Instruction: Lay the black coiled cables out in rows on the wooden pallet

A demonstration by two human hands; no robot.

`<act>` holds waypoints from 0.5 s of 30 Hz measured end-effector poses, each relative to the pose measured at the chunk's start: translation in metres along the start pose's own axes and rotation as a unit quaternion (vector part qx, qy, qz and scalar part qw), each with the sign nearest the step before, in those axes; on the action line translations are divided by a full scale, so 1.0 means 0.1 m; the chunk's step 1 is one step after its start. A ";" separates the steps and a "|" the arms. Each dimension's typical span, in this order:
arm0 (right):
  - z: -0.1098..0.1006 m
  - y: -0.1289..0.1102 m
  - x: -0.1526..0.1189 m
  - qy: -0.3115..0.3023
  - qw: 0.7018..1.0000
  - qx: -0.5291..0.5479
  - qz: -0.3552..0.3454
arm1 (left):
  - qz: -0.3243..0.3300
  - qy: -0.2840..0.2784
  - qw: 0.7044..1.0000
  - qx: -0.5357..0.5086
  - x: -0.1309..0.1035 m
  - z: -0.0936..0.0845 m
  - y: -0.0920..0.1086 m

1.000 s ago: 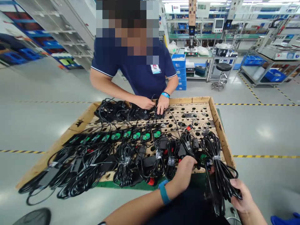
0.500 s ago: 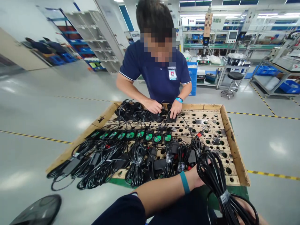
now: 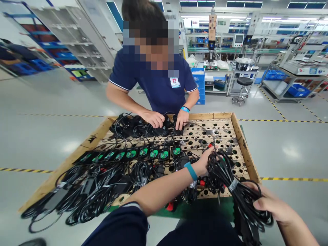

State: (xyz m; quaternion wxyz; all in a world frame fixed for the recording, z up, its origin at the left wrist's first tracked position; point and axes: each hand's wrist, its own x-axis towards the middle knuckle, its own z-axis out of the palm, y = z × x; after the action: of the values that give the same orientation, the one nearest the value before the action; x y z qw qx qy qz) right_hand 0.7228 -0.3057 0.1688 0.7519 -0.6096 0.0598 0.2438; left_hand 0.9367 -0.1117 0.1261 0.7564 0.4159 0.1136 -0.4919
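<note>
The black cable bundle was between both hands. The right hand had its fingers closed around the lower end; the left hand met the upper end, its grip hidden and undeterminable. The wooden tray contained green-faced units and coiled cables.

Tilted black cable bundle, tied midway
</note>
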 end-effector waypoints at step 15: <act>-0.52 0.16 0.21 0.146 0.984 0.096 -0.036 | 0.308 0.099 0.869 0.375 0.72 -0.01 0.42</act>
State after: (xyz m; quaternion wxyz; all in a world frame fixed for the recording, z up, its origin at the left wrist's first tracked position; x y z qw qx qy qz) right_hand 0.7449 -0.3461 0.1333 0.7985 -0.5652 0.1701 0.1183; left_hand 1.0074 -0.1501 0.1051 0.6419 0.7282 -0.1392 -0.1957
